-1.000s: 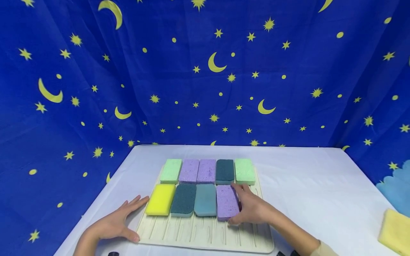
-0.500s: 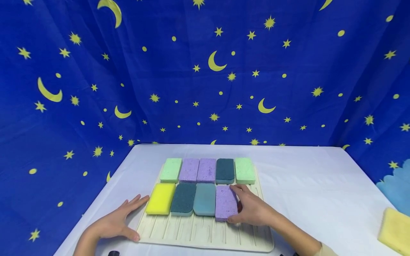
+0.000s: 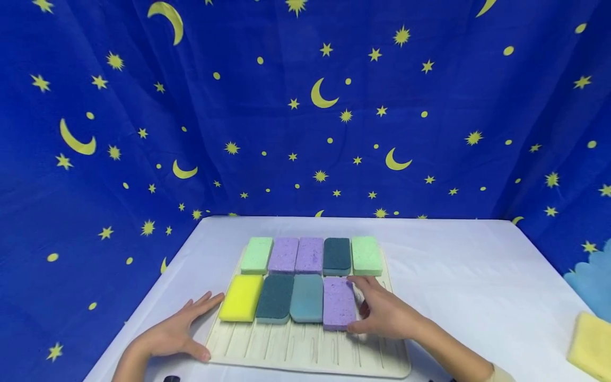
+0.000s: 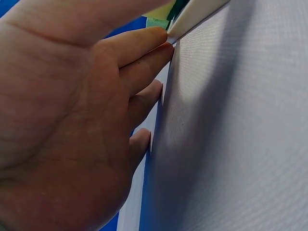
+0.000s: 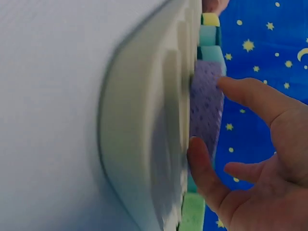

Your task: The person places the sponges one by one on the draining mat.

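In the head view, a purple sponge (image 3: pixel 339 303) lies at the right end of the front row on a cream ridged tray (image 3: pixel 286 345). My right hand (image 3: pixel 386 313) is at its right side, thumb and fingers spread loosely, fingertips right at its edge; the right wrist view shows the same spread fingers (image 5: pixel 207 173) beside the sponge. My left hand (image 3: pixel 174 331) lies with straight fingers at the tray's left edge, thumb at the front left corner. Left of the purple sponge sit a blue-grey sponge (image 3: pixel 307 298), a dark teal sponge (image 3: pixel 275 298) and a yellow sponge (image 3: pixel 241 298).
Behind them runs a back row with light green sponges (image 3: pixel 256 255), purple sponges (image 3: pixel 309 255) and a dark teal sponge (image 3: pixel 337 255). A pale yellow sponge (image 3: pixel 591 347) lies on the white tablecloth (image 3: pixel 468 281) at the far right. A blue star-patterned curtain (image 3: pixel 286 127) surrounds the table.
The purple sponge first slid slightly left against the blue-grey one. My right hand has since eased a little to the right, its fingertips loosening from the sponge. The left hand stays in place.
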{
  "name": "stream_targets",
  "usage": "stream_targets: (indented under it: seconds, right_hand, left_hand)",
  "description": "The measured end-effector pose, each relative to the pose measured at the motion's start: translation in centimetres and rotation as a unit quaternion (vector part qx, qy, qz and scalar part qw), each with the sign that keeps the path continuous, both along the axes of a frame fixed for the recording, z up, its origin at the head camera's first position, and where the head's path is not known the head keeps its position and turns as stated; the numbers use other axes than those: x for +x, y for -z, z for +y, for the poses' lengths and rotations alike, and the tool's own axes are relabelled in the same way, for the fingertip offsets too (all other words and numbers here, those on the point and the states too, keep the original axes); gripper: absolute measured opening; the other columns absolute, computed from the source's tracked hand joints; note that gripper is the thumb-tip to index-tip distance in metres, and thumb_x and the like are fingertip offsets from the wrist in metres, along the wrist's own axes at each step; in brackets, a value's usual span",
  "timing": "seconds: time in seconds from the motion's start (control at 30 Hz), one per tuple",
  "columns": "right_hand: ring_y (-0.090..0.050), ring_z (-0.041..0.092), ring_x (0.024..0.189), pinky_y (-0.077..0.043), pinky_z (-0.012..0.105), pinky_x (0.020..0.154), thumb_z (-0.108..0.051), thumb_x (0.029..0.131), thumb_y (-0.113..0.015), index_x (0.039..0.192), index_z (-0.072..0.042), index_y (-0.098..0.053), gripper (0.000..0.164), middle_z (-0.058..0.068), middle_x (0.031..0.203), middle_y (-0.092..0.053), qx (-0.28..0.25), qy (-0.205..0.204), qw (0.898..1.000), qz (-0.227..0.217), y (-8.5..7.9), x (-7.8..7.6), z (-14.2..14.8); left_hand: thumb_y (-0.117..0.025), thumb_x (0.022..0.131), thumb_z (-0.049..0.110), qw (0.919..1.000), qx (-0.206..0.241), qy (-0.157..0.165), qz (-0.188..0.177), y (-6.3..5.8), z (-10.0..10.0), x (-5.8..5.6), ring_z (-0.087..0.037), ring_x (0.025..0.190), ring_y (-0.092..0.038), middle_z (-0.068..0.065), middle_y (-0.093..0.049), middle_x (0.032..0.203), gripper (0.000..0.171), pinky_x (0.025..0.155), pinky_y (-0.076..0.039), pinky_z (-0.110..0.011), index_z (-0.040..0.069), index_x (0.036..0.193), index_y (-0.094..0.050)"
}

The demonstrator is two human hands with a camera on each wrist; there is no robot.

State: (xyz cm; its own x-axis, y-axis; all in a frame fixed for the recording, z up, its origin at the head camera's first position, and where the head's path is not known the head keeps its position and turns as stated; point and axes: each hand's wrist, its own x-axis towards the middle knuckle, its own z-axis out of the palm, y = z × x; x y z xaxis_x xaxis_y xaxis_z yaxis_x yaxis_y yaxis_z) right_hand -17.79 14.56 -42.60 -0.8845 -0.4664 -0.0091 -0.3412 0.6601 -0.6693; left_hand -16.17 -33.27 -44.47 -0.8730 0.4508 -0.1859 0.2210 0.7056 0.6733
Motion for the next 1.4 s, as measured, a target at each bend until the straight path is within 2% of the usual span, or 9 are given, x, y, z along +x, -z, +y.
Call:
stream_targets:
  seconds: [0.07, 0.27, 0.33, 0.43, 0.6, 0.77, 1.07, 1.23, 1.4]
  right_hand:
    - [-0.057, 0.012, 0.083, -0.05, 0.026, 0.065, -0.044, 0.068, -0.084, 0.147, -0.01, -0.035, 0.098, 0.009, 0.13, -0.045, -0.005, 0.001, 1.0, 0.007, -0.3, -0.1, 0.5]
    - [-0.062, 0.014, 0.085, -0.052, 0.027, 0.068, -0.038, 0.079, -0.079, 0.129, -0.013, -0.054, 0.061, 0.002, 0.121, -0.056, -0.025, -0.003, 0.997, 0.069, -0.3, 0.0, 3.0]
    - [-0.062, 0.016, 0.088, -0.053, 0.029, 0.07, -0.037, 0.08, -0.078, 0.128, -0.015, -0.055, 0.057, 0.001, 0.121, -0.057, -0.03, -0.008, 0.996, 0.083, -0.2, 0.1, 3.9]
    - [-0.06, 0.017, 0.092, -0.053, 0.03, 0.073, -0.04, 0.08, -0.077, 0.131, -0.018, -0.054, 0.06, -0.001, 0.122, -0.057, -0.03, -0.013, 0.995, 0.093, -0.2, -0.1, 5.3]
    - [-0.058, 0.018, 0.095, -0.052, 0.03, 0.076, -0.047, 0.078, -0.077, 0.129, -0.019, -0.054, 0.062, -0.001, 0.114, -0.058, -0.019, 0.01, 0.993, 0.112, -0.5, -0.5, 8.3]
    - [-0.057, 0.019, 0.099, -0.052, 0.028, 0.077, -0.043, 0.076, -0.08, 0.127, -0.02, -0.054, 0.061, -0.001, 0.111, -0.059, -0.008, 0.044, 0.993, 0.109, -0.4, -0.2, 11.9]
    - [-0.057, 0.018, 0.098, -0.052, 0.027, 0.075, -0.042, 0.076, -0.08, 0.132, -0.013, -0.052, 0.069, 0.001, 0.118, -0.059, 0.02, 0.083, 0.99, 0.114, 0.3, 1.5, 16.9]
    - [-0.058, 0.018, 0.098, -0.052, 0.027, 0.074, -0.041, 0.078, -0.079, 0.134, -0.009, -0.05, 0.071, 0.007, 0.123, -0.058, 0.038, 0.104, 0.99, 0.089, 0.2, 2.0, 19.4]
    - [-0.058, 0.03, 0.098, -0.05, 0.027, 0.073, -0.045, 0.077, -0.078, 0.137, 0.0, -0.045, 0.082, 0.014, 0.118, -0.06, 0.086, 0.164, 0.977, 0.106, -0.1, 2.1, 22.5]
  left_hand:
    - [-0.087, 0.067, 0.034, 1.0, 0.0, -0.001, 0.009, -0.1, -0.1, 0.1, -0.063, 0.131, 0.002, -0.03, -0.013, 0.153, 0.107, 0.093, -0.002, -0.08, 0.015, 0.154, -0.026]
    - [-0.087, 0.066, 0.034, 0.9998, 0.007, 0.006, 0.018, 0.3, 0.0, 0.0, -0.062, 0.132, 0.002, -0.03, -0.014, 0.153, 0.108, 0.094, -0.002, -0.079, 0.016, 0.154, -0.026]
    - [-0.086, 0.067, 0.035, 0.9998, 0.006, 0.01, 0.016, 0.4, 0.0, -0.1, -0.061, 0.132, 0.001, -0.03, -0.014, 0.153, 0.108, 0.095, -0.003, -0.078, 0.016, 0.154, -0.025]
    - [-0.086, 0.068, 0.034, 0.9998, 0.006, 0.01, 0.017, 0.4, -0.1, 0.0, -0.062, 0.132, 0.001, -0.03, -0.015, 0.153, 0.107, 0.095, -0.003, -0.079, 0.015, 0.154, -0.025]
    - [-0.087, 0.067, 0.035, 0.9995, -0.001, 0.004, 0.03, -0.1, -0.3, 0.2, -0.064, 0.13, 0.0, -0.032, -0.015, 0.152, 0.108, 0.093, -0.003, -0.079, 0.015, 0.153, -0.026]
    - [-0.084, 0.072, 0.033, 0.9997, 0.02, 0.015, 0.002, 0.2, -0.3, 0.2, -0.058, 0.135, 0.002, -0.03, -0.015, 0.153, 0.104, 0.096, 0.0, -0.078, 0.012, 0.154, -0.024]
    - [-0.081, 0.076, 0.037, 0.9995, 0.014, 0.029, -0.008, 0.7, -0.3, -0.1, -0.055, 0.136, 0.0, -0.026, -0.017, 0.154, 0.099, 0.097, 0.001, -0.077, 0.014, 0.154, -0.024]
    - [-0.079, 0.078, 0.038, 0.9991, 0.017, 0.035, -0.014, 0.7, -0.4, -0.1, -0.053, 0.138, -0.001, -0.024, -0.017, 0.155, 0.098, 0.098, 0.002, -0.076, 0.015, 0.154, -0.023]
    - [-0.08, 0.077, 0.038, 0.9994, 0.017, 0.03, -0.008, 0.4, -0.3, -0.2, -0.054, 0.137, 0.001, -0.026, -0.016, 0.155, 0.098, 0.097, 0.001, -0.077, 0.016, 0.154, -0.023]
